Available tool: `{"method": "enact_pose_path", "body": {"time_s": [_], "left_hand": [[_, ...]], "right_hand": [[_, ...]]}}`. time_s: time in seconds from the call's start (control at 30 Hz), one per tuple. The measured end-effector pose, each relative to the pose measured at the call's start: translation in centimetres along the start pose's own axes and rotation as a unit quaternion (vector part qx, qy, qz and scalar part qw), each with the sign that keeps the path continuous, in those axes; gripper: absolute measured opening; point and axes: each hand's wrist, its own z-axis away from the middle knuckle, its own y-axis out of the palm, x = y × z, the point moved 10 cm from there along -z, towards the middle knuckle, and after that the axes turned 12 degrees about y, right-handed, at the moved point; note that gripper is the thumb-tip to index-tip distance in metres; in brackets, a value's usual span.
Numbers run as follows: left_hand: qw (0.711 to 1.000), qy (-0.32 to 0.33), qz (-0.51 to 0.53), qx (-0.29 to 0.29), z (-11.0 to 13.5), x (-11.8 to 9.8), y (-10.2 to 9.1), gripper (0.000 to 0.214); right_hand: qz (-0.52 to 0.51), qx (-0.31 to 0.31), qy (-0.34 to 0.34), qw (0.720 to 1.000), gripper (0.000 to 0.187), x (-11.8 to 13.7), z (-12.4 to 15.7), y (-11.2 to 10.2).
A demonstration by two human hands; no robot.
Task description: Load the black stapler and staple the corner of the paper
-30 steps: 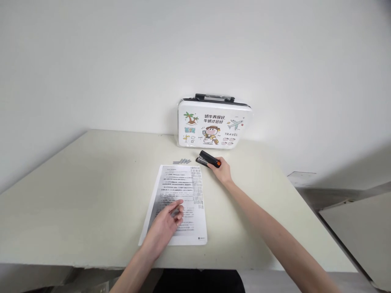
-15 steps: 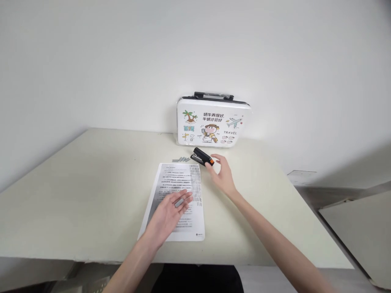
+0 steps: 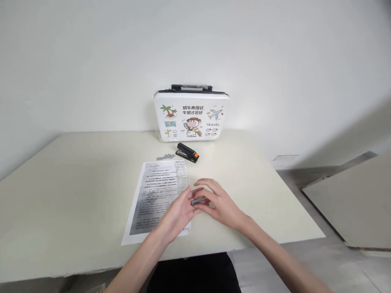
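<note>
staple strip (image 3: 198, 200), slim, straight and grey, is held in the left hand (image 3: 180, 211) near the bench's (image 3: 76, 211) front edge; right hand (image 3: 222, 204) curls over it, grip unclear.

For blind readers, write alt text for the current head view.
Left hand and right hand are together over the right edge of a printed sheet, a grey strip between them. Beyond lie more grey strips and a black stapler, in front of a white cartoon-printed case.
</note>
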Motion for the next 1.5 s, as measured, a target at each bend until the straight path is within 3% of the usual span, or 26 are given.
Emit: {"method": "enact_pose_path", "body": {"time_s": [0.23,0.57,0.77,0.87,0.93,0.97,1.07,1.13,1.2,1.37,1.5], "left_hand": [[0.999,-0.026,-0.005,0.047,-0.4,2.5,1.9,0.032],[0.999,-0.012,-0.006,0.049,-0.9,2.8,2.9,0.03],[0.999,-0.032,-0.029,0.0,-1.0,3.4,0.8,0.04],[0.992,0.007,-0.123,0.003,-0.9,0.7,-1.0,0.048],[0.966,0.078,-0.247,-0.011,-0.8,-3.2,-3.0,0.047],[0.936,0.119,-0.331,-0.028,-0.6,-5.5,-4.1,0.045],[0.804,0.196,-0.556,-0.08,0.3,-11.9,-7.5,0.039],[0.745,0.211,-0.622,-0.11,0.9,-14.7,-10.0,0.039],[0.706,0.219,-0.66,-0.137,1.5,-16.7,-12.4,0.039],[0.662,0.206,-0.694,-0.194,3.0,-18.9,-16.9,0.034],[0.655,0.207,-0.693,-0.219,3.6,-19.1,-17.5,0.034]], "right_hand": [[-0.011,0.002,0.024,1.0,0.014,-1.4,1.8,-1.1],[-0.009,-0.049,0.0,0.999,0.012,-1.3,3.3,-2.1],[-0.006,-0.051,-0.008,0.999,0.006,-2.1,4.1,-2.4],[0.018,-0.078,0.043,0.996,0.003,-5.6,4.5,-4.4],[0.041,-0.109,0.101,0.988,0.01,-9.5,4.8,-6.5],[0.048,-0.13,0.136,0.981,0.016,-11.8,5.1,-7.8],[0.065,-0.193,0.239,0.949,0.035,-18.7,6.1,-11.6],[0.075,-0.21,0.294,0.929,0.042,-22.6,6.7,-13.3],[0.076,-0.221,0.339,0.911,0.044,-25.7,7.2,-14.4],[0.086,-0.248,0.382,0.886,0.047,-29.4,7.7,-15.2],[0.103,-0.265,0.381,0.88,0.049,-29.8,7.7,-15.1]]}}
